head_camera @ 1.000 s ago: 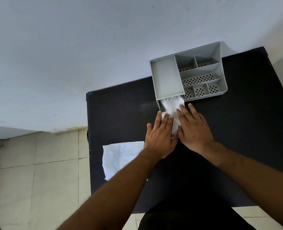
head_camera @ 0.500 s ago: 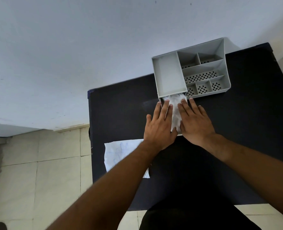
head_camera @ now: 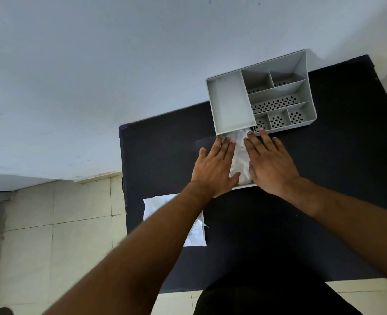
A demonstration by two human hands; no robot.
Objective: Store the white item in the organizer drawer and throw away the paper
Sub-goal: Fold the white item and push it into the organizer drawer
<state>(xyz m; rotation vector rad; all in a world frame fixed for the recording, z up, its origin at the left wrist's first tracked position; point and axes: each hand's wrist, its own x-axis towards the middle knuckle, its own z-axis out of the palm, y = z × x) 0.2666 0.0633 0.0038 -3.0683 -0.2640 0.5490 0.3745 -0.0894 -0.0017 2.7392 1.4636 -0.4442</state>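
One head-worn view looks steeply down and forward, close above the dark table (head_camera: 324, 201); no second view.

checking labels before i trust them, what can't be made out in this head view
- White item: head view, mostly covered by the left hand and right hand; what it is cannot be told.
- Drawer: only its front lip shows; the rest lies under the hands and the organizer.
- Paper: the left forearm crosses it; its blue writing is too small to read.
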